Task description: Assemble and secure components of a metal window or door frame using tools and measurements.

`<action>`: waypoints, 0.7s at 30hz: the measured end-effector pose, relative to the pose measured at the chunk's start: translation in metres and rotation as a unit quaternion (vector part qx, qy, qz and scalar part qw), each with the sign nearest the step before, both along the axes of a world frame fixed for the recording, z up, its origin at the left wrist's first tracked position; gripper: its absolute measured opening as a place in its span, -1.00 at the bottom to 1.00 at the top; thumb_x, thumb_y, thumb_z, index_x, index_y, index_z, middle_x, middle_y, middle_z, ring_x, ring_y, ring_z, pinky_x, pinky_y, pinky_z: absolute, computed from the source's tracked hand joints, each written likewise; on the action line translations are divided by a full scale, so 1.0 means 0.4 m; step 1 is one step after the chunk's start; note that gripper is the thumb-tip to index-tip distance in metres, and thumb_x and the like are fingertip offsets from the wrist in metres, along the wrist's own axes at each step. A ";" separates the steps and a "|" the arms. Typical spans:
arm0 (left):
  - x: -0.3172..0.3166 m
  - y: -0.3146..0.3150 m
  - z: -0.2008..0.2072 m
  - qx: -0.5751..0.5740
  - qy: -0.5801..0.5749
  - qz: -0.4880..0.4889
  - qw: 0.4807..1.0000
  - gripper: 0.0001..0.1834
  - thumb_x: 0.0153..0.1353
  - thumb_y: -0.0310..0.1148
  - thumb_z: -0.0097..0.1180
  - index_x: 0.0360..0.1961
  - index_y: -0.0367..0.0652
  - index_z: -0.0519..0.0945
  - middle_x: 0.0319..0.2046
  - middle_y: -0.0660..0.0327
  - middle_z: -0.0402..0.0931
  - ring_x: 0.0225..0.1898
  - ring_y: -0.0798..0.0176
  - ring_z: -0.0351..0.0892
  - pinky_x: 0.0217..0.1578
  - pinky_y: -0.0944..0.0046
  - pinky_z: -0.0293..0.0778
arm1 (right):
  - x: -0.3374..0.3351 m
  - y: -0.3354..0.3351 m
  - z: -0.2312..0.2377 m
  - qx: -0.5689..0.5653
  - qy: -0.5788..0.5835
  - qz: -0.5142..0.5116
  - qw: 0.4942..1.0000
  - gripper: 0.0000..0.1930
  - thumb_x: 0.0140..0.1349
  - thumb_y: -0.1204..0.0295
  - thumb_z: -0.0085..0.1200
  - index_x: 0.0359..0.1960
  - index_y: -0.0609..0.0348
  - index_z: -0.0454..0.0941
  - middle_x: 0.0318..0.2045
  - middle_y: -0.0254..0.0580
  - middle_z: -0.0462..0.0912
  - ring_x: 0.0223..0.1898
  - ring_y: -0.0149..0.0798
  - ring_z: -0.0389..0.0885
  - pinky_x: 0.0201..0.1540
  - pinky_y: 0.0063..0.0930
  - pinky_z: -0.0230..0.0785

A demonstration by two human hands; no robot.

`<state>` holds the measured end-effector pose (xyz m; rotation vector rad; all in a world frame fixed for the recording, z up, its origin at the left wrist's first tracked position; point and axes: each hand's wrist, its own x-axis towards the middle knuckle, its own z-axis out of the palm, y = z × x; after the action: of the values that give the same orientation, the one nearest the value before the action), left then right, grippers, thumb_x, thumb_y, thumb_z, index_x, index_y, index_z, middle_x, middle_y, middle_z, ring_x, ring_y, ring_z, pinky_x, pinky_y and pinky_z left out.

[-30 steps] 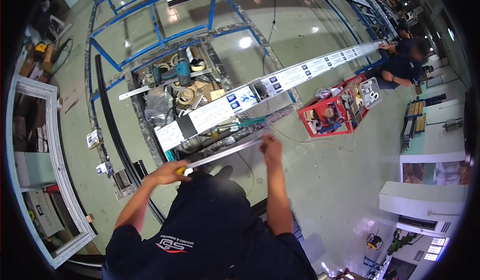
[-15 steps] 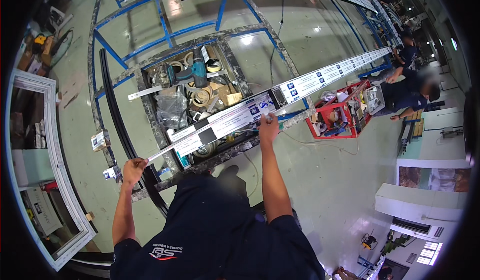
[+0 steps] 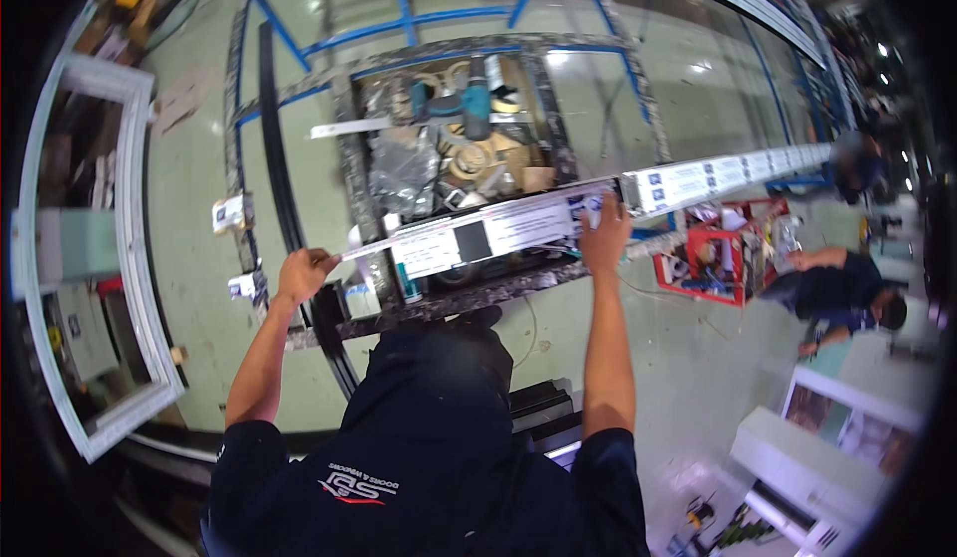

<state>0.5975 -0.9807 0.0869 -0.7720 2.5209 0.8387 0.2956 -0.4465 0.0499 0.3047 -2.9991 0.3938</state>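
White lettering (image 3: 361, 484) with red stroke on dark shirt (image 3: 439, 427), blue labels (image 3: 655, 179) on white profile (image 3: 528, 227)

Before me, a table (image 3: 555, 129) of mottled, blue-edged frames carries a long white-wrapped profile (image 3: 528, 228) across its near side; in its cluttered tray (image 3: 360, 186) I see a teal drill (image 3: 478, 109), tape rolls (image 3: 471, 161) and crumpled clear plastic (image 3: 404, 168), with a thin white strip (image 3: 344, 130) over the left edge
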 end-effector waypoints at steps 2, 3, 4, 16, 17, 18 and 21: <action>0.007 0.008 0.025 0.003 -0.040 0.016 0.999 -0.51 0.44 0.12 0.27 -0.19 -0.13 0.87 -0.39 -0.04 0.77 -0.21 -0.22 0.78 -0.08 -0.14 0.61 | -0.034 -0.035 0.033 0.034 -0.052 0.002 0.998 -0.25 0.38 0.23 0.39 0.58 0.01 0.40 0.52 -0.03 0.50 0.51 0.25 0.32 0.54 0.21 0.15; 0.017 0.010 0.030 0.001 -0.047 0.033 0.998 -0.51 0.43 0.11 0.28 -0.19 -0.14 0.87 -0.39 -0.04 0.76 -0.20 -0.21 0.78 -0.07 -0.14 0.61 | -0.046 -0.072 0.061 0.067 -0.099 -0.009 0.993 -0.25 0.38 0.25 0.40 0.59 -0.03 0.40 0.52 -0.08 0.51 0.47 0.23 0.36 0.50 0.22 0.19; 0.006 0.007 0.022 0.008 -0.034 0.030 0.999 -0.53 0.42 0.10 0.28 -0.18 -0.12 0.87 -0.41 -0.04 0.75 -0.22 -0.22 0.77 -0.09 -0.14 0.60 | -0.047 -0.040 0.043 0.091 -0.048 0.015 0.995 -0.27 0.40 0.20 0.37 0.58 -0.07 0.42 0.53 -0.17 0.52 0.44 0.20 0.38 0.46 0.21 0.21; -0.093 -0.034 0.012 0.076 -0.223 0.053 0.970 -0.53 0.45 0.04 0.26 -0.14 -0.21 0.88 -0.48 0.01 0.75 -0.42 -0.03 0.74 -0.22 -0.02 0.59 | -0.112 0.017 -0.080 0.162 0.145 0.180 0.959 -0.54 0.70 0.09 -0.01 0.43 0.01 0.64 0.37 -0.23 0.72 0.28 -0.14 0.71 0.49 -0.09 0.30; -0.083 -0.038 -0.002 0.078 -0.192 0.037 0.978 -0.53 0.46 0.02 0.26 -0.15 -0.21 0.88 -0.49 0.03 0.75 -0.45 0.02 0.71 -0.25 0.00 0.57 | -0.100 0.012 -0.083 0.137 0.128 0.183 0.965 -0.52 0.70 0.09 -0.03 0.42 0.06 0.65 0.37 -0.17 0.72 0.29 -0.09 0.70 0.48 -0.12 0.30; -0.078 -0.042 -0.010 0.080 -0.155 0.019 0.985 -0.54 0.47 0.01 0.26 -0.15 -0.22 0.89 -0.50 0.04 0.74 -0.48 0.07 0.69 -0.28 0.02 0.55 | -0.102 0.011 -0.076 0.136 0.125 0.190 0.964 -0.52 0.70 0.09 -0.03 0.41 0.07 0.65 0.36 -0.15 0.72 0.29 -0.07 0.71 0.48 -0.12 0.31; -0.058 -0.055 -0.028 0.094 -0.101 0.000 0.990 -0.50 0.54 -0.01 0.20 -0.30 -0.29 0.81 -0.70 0.17 0.38 -0.62 0.20 0.30 -0.48 0.04 0.19 | -0.107 0.020 -0.063 0.157 0.119 0.177 0.964 -0.50 0.71 0.06 -0.06 0.45 0.02 0.62 0.39 -0.16 0.69 0.35 -0.04 0.66 0.51 -0.09 0.24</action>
<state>0.5742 -1.0026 0.0758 -0.7530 2.2284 0.9324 0.2527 -0.4384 0.0245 0.8568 -2.7539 -0.0947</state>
